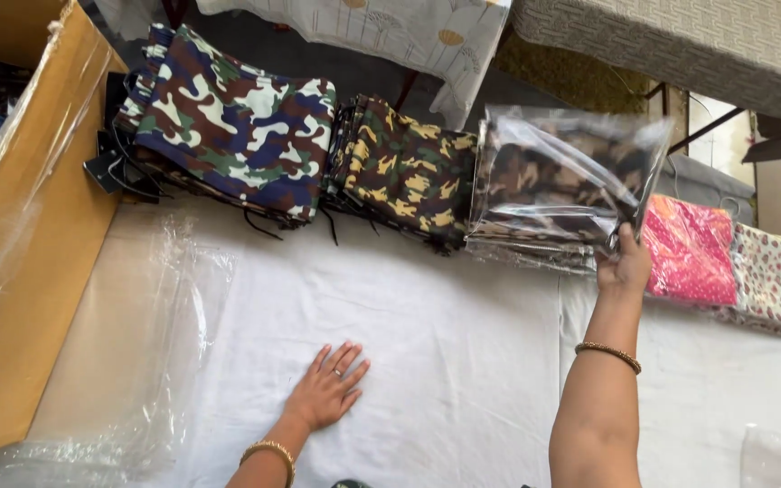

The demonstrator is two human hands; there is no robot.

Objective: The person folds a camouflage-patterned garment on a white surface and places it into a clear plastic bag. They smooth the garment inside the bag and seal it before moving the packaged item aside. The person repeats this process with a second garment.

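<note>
Here my right hand (624, 264) pinches the clear plastic bag of brown camouflage cloth (560, 176) by its lower right corner, up and rightward; my left hand (327, 389) lies spread flat on the white sheet (463, 343), well apart.

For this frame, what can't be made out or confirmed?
Head view only:
- Clear bag in the right hand: glare blurs the camouflage fabric inside; the piece count is unclear.
- Cardboard box: cut off by the left edge, its contents hidden behind plastic film.
- Floral packets: cut off at the right edge.
- Left hand lies flat on the white sheet.
</note>
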